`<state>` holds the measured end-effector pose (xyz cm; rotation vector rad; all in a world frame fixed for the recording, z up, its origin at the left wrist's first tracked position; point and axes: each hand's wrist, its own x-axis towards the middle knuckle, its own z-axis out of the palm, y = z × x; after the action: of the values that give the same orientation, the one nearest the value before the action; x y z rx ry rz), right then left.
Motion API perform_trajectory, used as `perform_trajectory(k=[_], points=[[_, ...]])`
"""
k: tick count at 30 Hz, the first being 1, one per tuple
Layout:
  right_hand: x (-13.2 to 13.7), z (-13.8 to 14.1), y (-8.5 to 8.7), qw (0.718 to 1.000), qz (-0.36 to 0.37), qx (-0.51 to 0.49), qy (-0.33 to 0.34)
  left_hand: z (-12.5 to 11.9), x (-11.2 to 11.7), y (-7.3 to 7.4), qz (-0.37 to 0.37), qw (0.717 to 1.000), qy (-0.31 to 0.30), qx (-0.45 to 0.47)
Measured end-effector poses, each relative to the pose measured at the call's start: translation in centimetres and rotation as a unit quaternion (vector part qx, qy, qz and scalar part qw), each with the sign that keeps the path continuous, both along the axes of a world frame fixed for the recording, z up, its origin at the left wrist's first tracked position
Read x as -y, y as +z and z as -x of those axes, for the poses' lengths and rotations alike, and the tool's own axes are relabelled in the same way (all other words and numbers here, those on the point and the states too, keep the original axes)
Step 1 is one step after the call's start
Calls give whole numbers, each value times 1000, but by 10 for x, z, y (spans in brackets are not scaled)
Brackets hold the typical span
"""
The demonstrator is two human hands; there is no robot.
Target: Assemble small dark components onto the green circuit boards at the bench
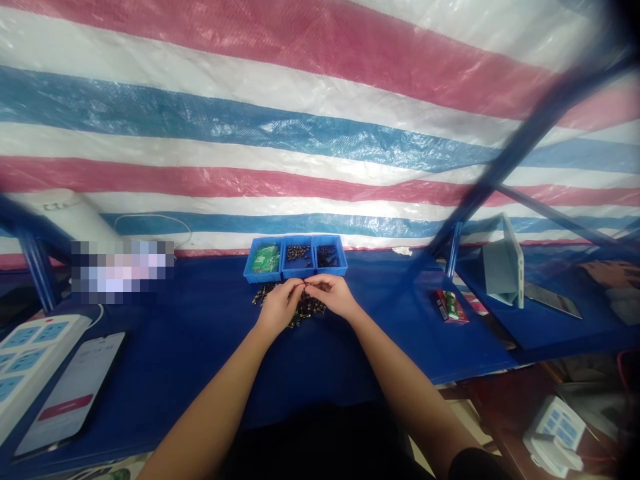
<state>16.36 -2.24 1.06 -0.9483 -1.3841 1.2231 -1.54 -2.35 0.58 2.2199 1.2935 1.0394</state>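
My left hand (280,304) and my right hand (333,293) meet fingertip to fingertip above the blue table, both in a pinch. A tiny dark piece seems to sit between the fingertips, too small to name. Beneath and around the hands lies a pile of small black and brass-coloured parts (311,308), partly hidden by the fingers. Just beyond stand three joined blue bins. In the left bin (245,269) are green pieces like circuit boards. Small brass and dark parts lie in the middle bin (299,272), and black parts fill some of the right bin (340,271).
At left are a phone (75,387), a white power strip (40,353) and a blurred-out patch. To the right lie a red packet (453,307) and a propped tablet (515,267). Another person's hand (607,275) rests farther right. A striped tarp (300,140) hangs behind.
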Motion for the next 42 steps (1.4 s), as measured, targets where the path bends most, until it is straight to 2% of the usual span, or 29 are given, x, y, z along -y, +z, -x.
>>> perform_trajectory(k=[5, 12, 21, 32, 36, 42], points=[[0, 0, -1, 1000, -4, 2, 1, -1, 1, 3, 0, 1000, 0, -11], [1, -2, 4, 1000, -18, 23, 10, 0, 0, 0, -8, 1000, 10, -14], [-1, 0, -2, 1000, -21, 2, -1, -1, 1, -1, 5, 999, 31, 17], [2, -2, 6, 1000, 0, -17, -1, -1, 2, -1, 4, 1000, -2, 25], [2, 0, 4, 1000, -1, -26, 16, -2, 3, 1, 13, 999, 10, 30], [1, 2, 3, 999, 11, -32, -18, -3, 4, 1, 11, 999, 3, 48]])
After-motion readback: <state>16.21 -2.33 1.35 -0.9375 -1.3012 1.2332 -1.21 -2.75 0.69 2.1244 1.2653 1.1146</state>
